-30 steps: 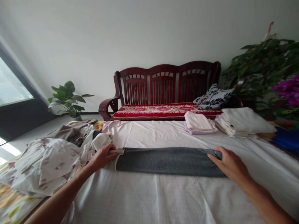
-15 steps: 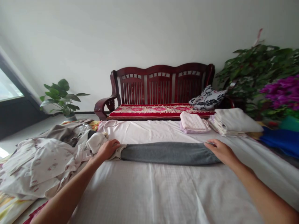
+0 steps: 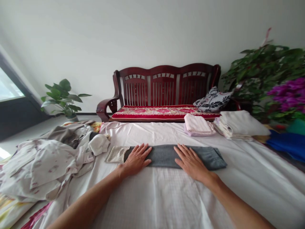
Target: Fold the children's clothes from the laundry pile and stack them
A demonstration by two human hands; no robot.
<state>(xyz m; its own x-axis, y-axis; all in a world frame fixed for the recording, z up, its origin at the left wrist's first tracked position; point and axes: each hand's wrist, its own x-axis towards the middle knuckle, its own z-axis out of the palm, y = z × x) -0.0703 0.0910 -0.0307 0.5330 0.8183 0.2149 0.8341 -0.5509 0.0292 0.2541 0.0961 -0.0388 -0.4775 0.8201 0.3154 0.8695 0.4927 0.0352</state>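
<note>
A long grey garment, folded into a narrow strip with a beige end on the left, lies across a white sheet. My left hand rests flat on the strip's left part, fingers stretched and spread. My right hand presses flat on the strip right of its middle, fingers also spread. Neither hand grips anything.
A heap of unfolded pale clothes lies at the left. Folded piles, a striped pink one and a white one, sit at the back right, with blue cloth beyond. A red wooden bench and plants stand behind.
Both hands left the two ends of the grey strip and moved inward. They now lie flat on its middle; the strip's beige left end is uncovered.
</note>
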